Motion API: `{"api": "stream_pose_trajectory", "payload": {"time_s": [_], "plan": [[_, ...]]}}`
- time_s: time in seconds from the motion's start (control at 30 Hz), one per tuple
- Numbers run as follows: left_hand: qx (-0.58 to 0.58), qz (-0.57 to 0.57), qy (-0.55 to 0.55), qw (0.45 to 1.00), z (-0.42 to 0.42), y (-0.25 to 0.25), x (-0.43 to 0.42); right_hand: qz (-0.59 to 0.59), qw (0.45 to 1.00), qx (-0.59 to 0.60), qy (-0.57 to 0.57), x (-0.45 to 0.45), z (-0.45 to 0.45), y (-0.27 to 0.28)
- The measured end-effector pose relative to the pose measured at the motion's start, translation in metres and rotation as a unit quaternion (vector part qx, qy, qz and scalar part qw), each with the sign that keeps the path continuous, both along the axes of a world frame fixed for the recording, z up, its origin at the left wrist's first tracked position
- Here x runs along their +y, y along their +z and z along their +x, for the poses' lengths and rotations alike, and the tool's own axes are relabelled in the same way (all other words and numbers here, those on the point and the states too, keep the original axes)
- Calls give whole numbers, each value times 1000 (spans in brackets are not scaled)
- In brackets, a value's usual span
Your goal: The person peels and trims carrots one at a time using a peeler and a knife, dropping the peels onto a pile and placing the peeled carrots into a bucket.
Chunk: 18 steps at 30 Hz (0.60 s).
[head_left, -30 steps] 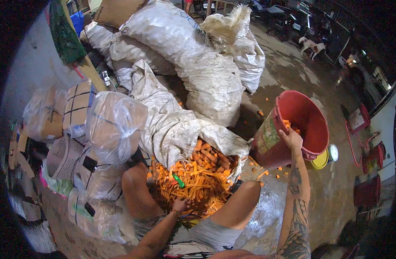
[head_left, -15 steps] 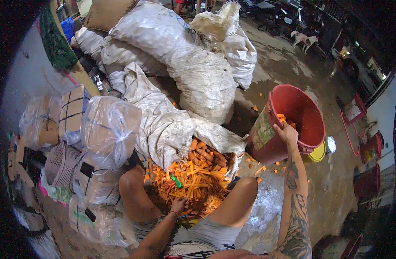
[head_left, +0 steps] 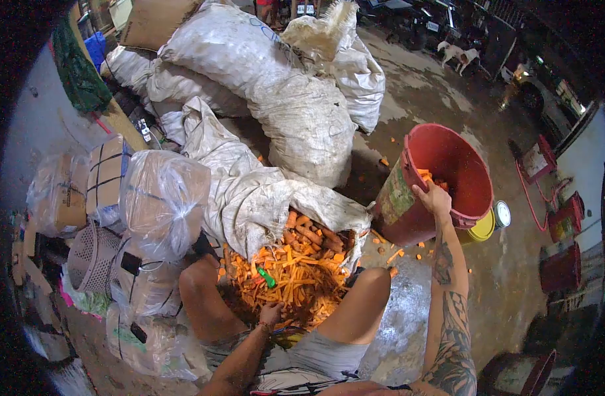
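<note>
My right hand (head_left: 436,199) rests over the near rim of a tall red bucket (head_left: 398,214), its fingers curled at the edge and partly hidden. Orange carrot pieces (head_left: 426,175) show inside, just past the fingers. Between my knees my left hand (head_left: 270,313) is closed low at the near edge of a heap of carrot peelings (head_left: 296,280); what it grips, if anything, is hidden. A small green-handled tool (head_left: 267,277) lies on the peelings. Behind them, whole carrots (head_left: 309,232) spill from the mouth of a white woven sack (head_left: 246,191).
Full white sacks (head_left: 305,125) are piled ahead. Plastic-wrapped boxes (head_left: 164,198) and a perforated basket (head_left: 93,259) stand left. A yellow bucket (head_left: 482,228) sits behind the red one. A dog (head_left: 459,57) stands far right. Carrot bits are scattered on the wet floor.
The whole view has shifted slightly left and up. Both hands keep about the same places against the bucket and the peelings. The dog's stance has altered a little.
</note>
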State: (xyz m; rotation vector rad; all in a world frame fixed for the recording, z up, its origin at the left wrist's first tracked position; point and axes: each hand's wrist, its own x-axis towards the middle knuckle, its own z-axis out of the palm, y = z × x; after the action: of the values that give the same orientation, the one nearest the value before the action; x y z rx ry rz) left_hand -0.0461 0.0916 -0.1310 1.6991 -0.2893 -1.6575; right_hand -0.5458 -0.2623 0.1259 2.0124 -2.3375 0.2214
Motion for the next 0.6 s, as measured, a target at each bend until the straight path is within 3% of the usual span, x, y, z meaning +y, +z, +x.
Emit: {"api": "stream_pose_trajectory", "payload": {"time_s": [0.27,0.4,0.5,0.6], "plan": [[60,-10,-15,998,7,-17,1,24,1000,-15,7,6,8,13],[4,-37,-56,998,7,-13,-5,70,997,14,-36,9,8,15],[38,-113,-72,990,14,-35,1,35,999,3,-28,10,0,-3],[69,-105,-74,989,20,-29,3,-19,999,34,-6,15,-1,-16]]}}
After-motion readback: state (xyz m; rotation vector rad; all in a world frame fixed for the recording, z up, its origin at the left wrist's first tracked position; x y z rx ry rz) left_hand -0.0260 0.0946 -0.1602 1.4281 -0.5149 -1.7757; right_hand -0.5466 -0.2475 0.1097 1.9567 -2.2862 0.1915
